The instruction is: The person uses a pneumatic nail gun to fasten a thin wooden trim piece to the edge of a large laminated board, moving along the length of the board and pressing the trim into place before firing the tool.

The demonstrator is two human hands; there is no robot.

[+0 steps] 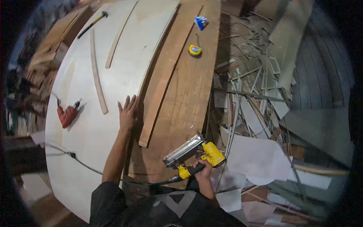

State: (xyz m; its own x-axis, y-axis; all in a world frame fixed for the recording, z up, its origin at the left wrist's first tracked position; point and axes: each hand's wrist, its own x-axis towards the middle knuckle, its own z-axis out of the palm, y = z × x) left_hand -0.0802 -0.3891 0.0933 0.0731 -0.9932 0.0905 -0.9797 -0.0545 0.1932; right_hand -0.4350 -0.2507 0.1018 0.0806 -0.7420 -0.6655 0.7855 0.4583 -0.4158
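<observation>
My right hand is wrapped round the black handle of a yellow nail gun, whose silver magazine points to the left. A black air hose runs from its grip across to the left. My left hand lies flat with fingers apart on the right edge of a large pale plywood sheet. Just right of that hand, a long narrow wood strip rests on a brown board. Two thin wood strips lie on the pale sheet beyond my left hand.
A red drill and a hammer lie on the pale sheet. On the brown board sit a yellow tape measure and a blue-and-white packet. Wood offcuts and scrap sheets cover the floor to the right.
</observation>
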